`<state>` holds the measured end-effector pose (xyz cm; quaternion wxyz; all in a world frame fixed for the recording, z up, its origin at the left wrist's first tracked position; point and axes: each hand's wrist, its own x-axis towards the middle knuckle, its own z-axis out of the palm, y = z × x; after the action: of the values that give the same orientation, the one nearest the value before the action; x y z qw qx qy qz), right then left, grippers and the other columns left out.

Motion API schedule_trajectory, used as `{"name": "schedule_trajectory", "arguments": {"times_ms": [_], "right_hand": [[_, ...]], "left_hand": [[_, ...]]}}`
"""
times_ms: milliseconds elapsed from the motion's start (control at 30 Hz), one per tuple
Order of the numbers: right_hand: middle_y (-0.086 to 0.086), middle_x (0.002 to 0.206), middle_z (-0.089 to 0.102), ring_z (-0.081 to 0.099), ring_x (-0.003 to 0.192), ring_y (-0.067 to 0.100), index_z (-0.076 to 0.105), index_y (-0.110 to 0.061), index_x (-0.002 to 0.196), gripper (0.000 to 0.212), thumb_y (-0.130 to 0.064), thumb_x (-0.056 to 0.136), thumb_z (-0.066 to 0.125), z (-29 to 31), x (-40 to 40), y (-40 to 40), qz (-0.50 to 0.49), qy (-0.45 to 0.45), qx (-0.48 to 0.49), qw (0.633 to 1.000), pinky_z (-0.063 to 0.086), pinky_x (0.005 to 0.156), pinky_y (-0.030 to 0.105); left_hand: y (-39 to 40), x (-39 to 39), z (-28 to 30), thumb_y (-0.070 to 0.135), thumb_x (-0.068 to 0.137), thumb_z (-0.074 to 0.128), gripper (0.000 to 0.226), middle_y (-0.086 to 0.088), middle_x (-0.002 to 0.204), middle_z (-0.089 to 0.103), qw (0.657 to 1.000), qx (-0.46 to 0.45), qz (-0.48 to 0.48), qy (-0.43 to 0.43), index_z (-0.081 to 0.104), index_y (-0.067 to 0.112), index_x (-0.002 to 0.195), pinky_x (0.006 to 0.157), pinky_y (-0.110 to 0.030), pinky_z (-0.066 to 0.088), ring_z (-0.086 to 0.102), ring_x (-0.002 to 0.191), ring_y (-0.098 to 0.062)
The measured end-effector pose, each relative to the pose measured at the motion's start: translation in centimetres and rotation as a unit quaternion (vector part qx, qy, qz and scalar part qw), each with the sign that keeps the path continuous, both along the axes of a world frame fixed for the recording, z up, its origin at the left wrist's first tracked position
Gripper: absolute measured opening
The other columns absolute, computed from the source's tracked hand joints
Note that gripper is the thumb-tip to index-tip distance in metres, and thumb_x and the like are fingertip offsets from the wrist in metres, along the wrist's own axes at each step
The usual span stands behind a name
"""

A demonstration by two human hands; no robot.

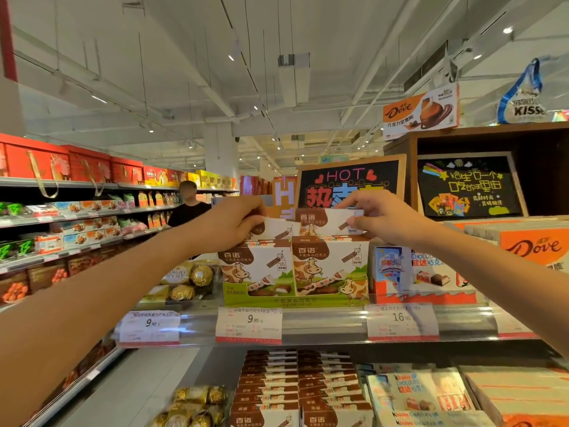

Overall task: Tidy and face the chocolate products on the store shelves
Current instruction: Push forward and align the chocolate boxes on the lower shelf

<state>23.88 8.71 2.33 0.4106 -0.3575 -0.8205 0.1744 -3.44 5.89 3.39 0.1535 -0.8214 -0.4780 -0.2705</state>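
In the middle of the frame, a long shelf (323, 323) with price tags, and on it two display cartons (295, 272) with cow pictures, side by side. Above them, left hand (229, 224) gripping one small chocolate box (281, 229), right hand (385, 218) pinching another chocolate box (323, 220), hands apart.

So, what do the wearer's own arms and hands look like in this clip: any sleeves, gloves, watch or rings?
Both forearms are bare as far as the frame shows, with no sleeve edge in view. The left hand and the right hand wear no gloves. No watch, bracelet or ring shows on either wrist or on the visible fingers, and there are no markings.
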Motion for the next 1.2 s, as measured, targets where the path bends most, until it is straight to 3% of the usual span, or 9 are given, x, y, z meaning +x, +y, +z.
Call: {"name": "schedule_trajectory", "arguments": {"times_ms": [100,267,400,500,667,800,933,1067,1200], "right_hand": [[0.01,0.105,0.066,0.067,0.094,0.021,0.058,-0.014,0.109,0.02,-0.006,0.091,0.053,0.1,0.0,0.3,-0.015,-0.027,-0.006,1.0,0.059,0.073,0.042],[-0.005,0.096,0.065,0.062,0.095,0.014,0.064,-0.017,0.099,0.012,-0.019,0.092,0.055,-0.1,0.0,0.4,-0.015,-0.104,0.031,0.994,0.051,0.072,0.022],[-0.003,0.137,0.046,0.039,0.127,0.014,0.067,-0.019,0.112,0.063,-0.064,0.078,0.039,0.6,-0.7,-0.9,-0.075,-0.251,0.102,0.96,0.031,0.099,0.03],[-0.007,0.156,0.016,0.018,0.142,0.013,0.038,-0.028,0.141,0.088,-0.074,0.067,0.038,1.4,-1.5,-1.6,-0.066,-0.317,0.055,0.944,0.017,0.112,0.036],[-0.006,0.154,0.025,0.027,0.138,0.016,0.01,-0.029,0.149,0.092,-0.059,0.078,0.059,0.8,-2.5,-0.6,-0.053,-0.41,-0.002,0.91,0.019,0.113,0.034],[-0.009,0.151,0.031,0.031,0.135,0.015,0.01,-0.032,0.149,0.086,-0.054,0.081,0.058,0.6,-2.1,-0.4,-0.033,-0.394,-0.013,0.918,0.021,0.112,0.034],[-0.006,0.146,0.039,0.039,0.13,0.013,0.021,-0.03,0.147,0.077,-0.05,0.083,0.059,1.4,-2.1,-0.3,-0.03,-0.373,-0.027,0.927,0.026,0.111,0.03],[-0.007,0.158,0.005,0.011,0.144,0.018,0.002,-0.03,0.149,0.103,-0.053,0.073,0.067,2.5,-1.4,0.2,-0.077,-0.342,-0.077,0.933,0.012,0.115,0.035],[-0.006,0.158,0.0,0.004,0.145,0.02,-0.004,-0.035,0.148,0.116,-0.069,0.059,0.063,1.7,-1.2,1.0,-0.066,-0.328,-0.19,0.923,0.006,0.118,0.044]], "left_hand": [[0.2,0.0,-0.2,0.015,0.098,0.043,0.015,-0.002,0.092,0.06,0.999,0.0,-0.004,-0.039,0.056,0.01,0.104,0.06,-0.01,0.037,0.051,0.074,-0.005],[0.0,-0.4,-0.2,0.032,0.097,0.044,0.026,-0.001,0.095,0.056,0.997,-0.073,0.006,0.008,0.06,0.012,0.095,0.067,-0.01,0.038,0.05,0.077,0.0],[-1.0,0.2,-0.6,0.065,0.088,0.029,0.059,0.014,0.126,0.047,0.994,-0.089,-0.014,0.059,0.047,0.031,0.132,0.093,-0.015,0.034,0.043,0.108,0.004],[-1.4,0.8,-0.6,0.083,0.07,0.035,0.088,0.031,0.147,0.014,0.97,-0.237,-0.03,0.052,0.006,0.046,0.144,0.108,-0.014,0.015,0.019,0.133,0.009],[-1.4,1.9,0.6,0.064,0.072,0.058,0.101,0.01,0.157,0.013,0.938,-0.302,0.101,0.134,0.004,0.029,0.15,0.112,-0.029,0.017,0.018,0.142,-0.014],[-0.6,1.9,1.0,0.048,0.084,0.06,0.087,0.007,0.153,0.023,0.928,-0.349,0.103,0.083,0.007,0.025,0.15,0.109,-0.027,0.021,0.025,0.139,-0.016],[-0.3,0.9,0.6,0.045,0.081,0.067,0.065,0.011,0.117,0.059,0.943,-0.328,0.047,0.002,0.042,0.027,0.138,0.09,-0.026,0.043,0.055,0.107,-0.015],[0.1,-2.1,-0.8,0.066,0.033,0.082,0.114,0.011,0.141,0.043,0.946,-0.275,0.015,-0.17,0.039,0.036,0.135,0.109,-0.041,0.035,0.041,0.13,-0.015],[0.2,-2.2,-2.9,0.05,0.005,0.09,0.106,0.021,0.096,0.068,0.863,-0.349,-0.071,-0.358,0.047,0.04,0.102,0.075,-0.021,0.049,0.065,0.091,-0.002]]}}
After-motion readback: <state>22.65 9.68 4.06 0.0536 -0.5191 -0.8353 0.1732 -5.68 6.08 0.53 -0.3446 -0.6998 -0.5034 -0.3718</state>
